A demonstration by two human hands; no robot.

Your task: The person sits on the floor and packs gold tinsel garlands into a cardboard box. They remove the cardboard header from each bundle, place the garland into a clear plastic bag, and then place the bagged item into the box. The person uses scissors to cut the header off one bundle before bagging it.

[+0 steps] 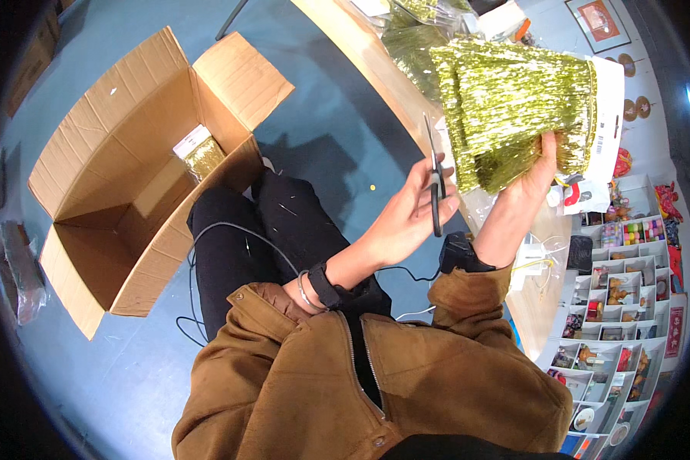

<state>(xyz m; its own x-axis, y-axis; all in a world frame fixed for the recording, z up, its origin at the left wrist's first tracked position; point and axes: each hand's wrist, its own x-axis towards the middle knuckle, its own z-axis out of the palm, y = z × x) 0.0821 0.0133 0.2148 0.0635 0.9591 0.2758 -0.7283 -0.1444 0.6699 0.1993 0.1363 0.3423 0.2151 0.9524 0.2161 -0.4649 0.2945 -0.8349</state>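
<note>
My left hand point(408, 215) holds black-handled scissors point(435, 178), blades pointing away from me and nearly together. Just right of it, my right hand point(526, 178) supports a folded bundle of shiny gold-green tinsel fringe point(512, 103) from below, its thumb at the near edge. A white header card point(608, 115) with a printed code and a hang slot runs along the fringe's right side. The scissor tips are close to the fringe's left edge, apparently not cutting it. More tinsel in clear plastic bags point(411, 49) lies on the wooden table point(388, 92) beyond.
An open cardboard box point(132, 144) stands on the floor at left with a packet of gold tinsel point(204, 155) inside. A black cable point(253, 233) crosses my lap. White shelving point(609, 299) with small items stands at right. A plastic-wrapped bundle point(20, 273) lies at far left.
</note>
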